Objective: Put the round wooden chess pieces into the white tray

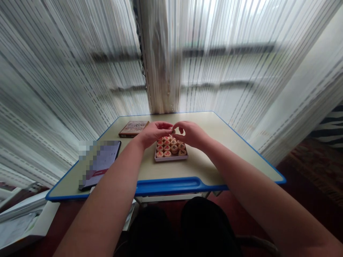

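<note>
A small white tray [171, 158] full of round wooden chess pieces [167, 154] with red and black marks lies in the middle of the beige table [203, 164]. Both my hands hover over its far end. My left hand [153, 133] curls its fingers toward the pieces. My right hand [190, 133] pinches with thumb and fingers right beside it, seemingly on one round piece [173, 132]. The fingertips of the two hands nearly meet.
A brown box lid [133, 128] with printed writing lies at the back left of the table. A dark tablet [100, 164] rests at the left front. The table has a blue rim [171, 185]. Sheer curtains [107, 64] hang close behind.
</note>
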Motion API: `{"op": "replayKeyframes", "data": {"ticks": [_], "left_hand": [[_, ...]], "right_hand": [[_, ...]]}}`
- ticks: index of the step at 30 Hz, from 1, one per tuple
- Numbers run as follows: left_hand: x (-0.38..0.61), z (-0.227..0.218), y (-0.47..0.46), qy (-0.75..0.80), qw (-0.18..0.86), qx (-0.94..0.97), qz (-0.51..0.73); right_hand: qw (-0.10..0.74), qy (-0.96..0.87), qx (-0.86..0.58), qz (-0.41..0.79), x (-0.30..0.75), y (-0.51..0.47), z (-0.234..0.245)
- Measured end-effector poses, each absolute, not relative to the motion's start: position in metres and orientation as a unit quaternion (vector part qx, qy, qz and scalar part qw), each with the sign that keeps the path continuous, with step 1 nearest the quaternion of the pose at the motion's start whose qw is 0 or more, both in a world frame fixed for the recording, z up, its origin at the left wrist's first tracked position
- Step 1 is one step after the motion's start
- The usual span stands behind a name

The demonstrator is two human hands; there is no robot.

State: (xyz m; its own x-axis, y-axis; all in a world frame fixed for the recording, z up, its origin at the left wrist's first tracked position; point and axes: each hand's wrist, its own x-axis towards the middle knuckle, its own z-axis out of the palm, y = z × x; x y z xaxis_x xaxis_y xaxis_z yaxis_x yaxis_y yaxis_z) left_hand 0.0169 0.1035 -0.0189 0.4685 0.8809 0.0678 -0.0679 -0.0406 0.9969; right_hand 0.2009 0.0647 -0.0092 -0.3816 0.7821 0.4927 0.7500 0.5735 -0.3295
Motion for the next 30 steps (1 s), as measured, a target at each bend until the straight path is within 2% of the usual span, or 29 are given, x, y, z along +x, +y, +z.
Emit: {"op": "replayKeyframes", "data": {"ticks": [5, 19, 26, 30], "left_hand": [[0.018, -0.019, 0.103, 0.347, 0.621, 0.569, 0.412], [0.015, -0.015, 0.097, 0.364, 0.654, 0.576, 0.328], [0.016, -0.008, 0.093, 0.342, 0.657, 0.565, 0.365], [0.016, -0.007, 0.09, 0.331, 0.67, 0.573, 0.336]], "right_hand": [[0.322, -0.834, -0.446, 0.026, 0.202, 0.065, -0.008], [0.351, -0.839, -0.414, 0.033, 0.199, 0.064, -0.011], [0.354, -0.814, -0.461, 0.005, 0.202, 0.065, -0.006], [0.344, -0.817, -0.461, 0.015, 0.204, 0.065, -0.005]]}}
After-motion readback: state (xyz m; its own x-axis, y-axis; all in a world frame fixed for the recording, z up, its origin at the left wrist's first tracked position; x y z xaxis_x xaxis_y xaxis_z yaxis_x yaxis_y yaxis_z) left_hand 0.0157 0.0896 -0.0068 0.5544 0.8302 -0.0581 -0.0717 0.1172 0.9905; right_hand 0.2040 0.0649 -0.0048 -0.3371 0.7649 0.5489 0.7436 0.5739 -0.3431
